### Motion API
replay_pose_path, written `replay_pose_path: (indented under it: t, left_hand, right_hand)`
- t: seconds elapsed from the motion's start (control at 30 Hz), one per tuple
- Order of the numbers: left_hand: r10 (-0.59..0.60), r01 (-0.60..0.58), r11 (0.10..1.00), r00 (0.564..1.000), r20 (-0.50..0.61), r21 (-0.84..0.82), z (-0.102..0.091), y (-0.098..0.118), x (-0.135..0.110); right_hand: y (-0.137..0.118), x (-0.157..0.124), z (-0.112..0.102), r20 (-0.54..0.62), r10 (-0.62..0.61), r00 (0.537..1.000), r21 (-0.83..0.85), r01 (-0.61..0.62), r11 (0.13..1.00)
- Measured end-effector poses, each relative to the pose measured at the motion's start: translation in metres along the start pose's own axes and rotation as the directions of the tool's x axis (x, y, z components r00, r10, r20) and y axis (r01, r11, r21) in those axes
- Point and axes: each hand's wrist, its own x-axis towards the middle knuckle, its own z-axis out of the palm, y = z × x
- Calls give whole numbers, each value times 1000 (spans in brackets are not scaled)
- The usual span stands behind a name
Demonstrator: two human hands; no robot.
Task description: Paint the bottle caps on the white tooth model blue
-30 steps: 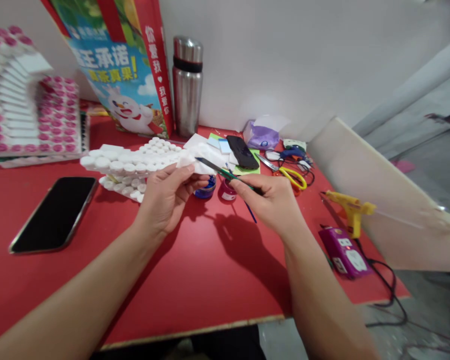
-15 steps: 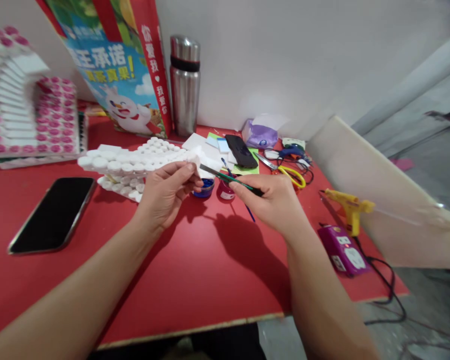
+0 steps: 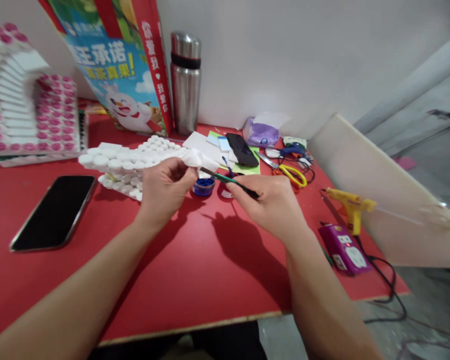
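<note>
My left hand (image 3: 167, 189) is closed around a white tissue (image 3: 199, 159), pinching it over the tip of a thin green-handled paintbrush (image 3: 228, 181). My right hand (image 3: 272, 202) grips the brush's handle, holding it slanted up to the left. Both hands hover above the red table (image 3: 195, 265). Just behind them stand a small pot of blue paint (image 3: 204, 186) and a small pot of pink paint (image 3: 225, 192), partly hidden by the brush and my fingers. A white model made of bottle caps (image 3: 129, 162) lies left of the tissue.
A black phone (image 3: 54, 212) lies at left. A steel flask (image 3: 185, 82), a printed box (image 3: 120, 65) and a pink-and-white cap structure (image 3: 26, 100) stand at the back. Scissors (image 3: 287, 172), a yellow glue gun (image 3: 350, 207), a purple box (image 3: 345, 249) and a white board (image 3: 378, 190) sit at right.
My left hand has closed the tissue more tightly around the brush tip, and the brush has slid slightly down and in toward it.
</note>
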Motion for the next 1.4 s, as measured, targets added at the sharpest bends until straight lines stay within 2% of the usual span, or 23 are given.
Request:
replay_pose_path:
  t: [0.1,0.3,0.47,0.57,0.63,0.73,0.93,1.13,1.4]
  left_hand:
    - [52,-51,995,999,0,86,-1,-4,0]
    - [21,-18,991,1000,-22,133,0,0,0]
    - [-66,61,997,989,-129,-36,-5,1,7]
    - [-151,143,973,988,-30,-181,-1,2,6]
    - [-215,216,933,976,36,-288,3,2,5]
    - [-294,302,866,952,83,-398,7,1,3]
    - [-342,390,743,920,192,-545,7,0,3]
    - [-327,396,695,917,226,-600,5,1,1]
    - [-312,386,693,922,229,-610,4,-1,2]
  right_hand:
    - [-2,1,1,13,7,1000,-14,-7,1000]
    - [-2,0,-3,19,34,999,40,-35,999]
    - [6,-2,-20,11,156,988,190,-156,969]
    - [11,-2,-26,31,231,973,246,-231,941]
    - [12,0,-26,51,239,970,266,-244,933]
    - [11,3,-24,87,203,975,303,-220,927]
    - [7,7,-15,147,141,979,375,-187,908]
    - [9,7,-12,150,185,971,365,-228,903]
    - [9,7,-14,166,209,964,358,-256,898]
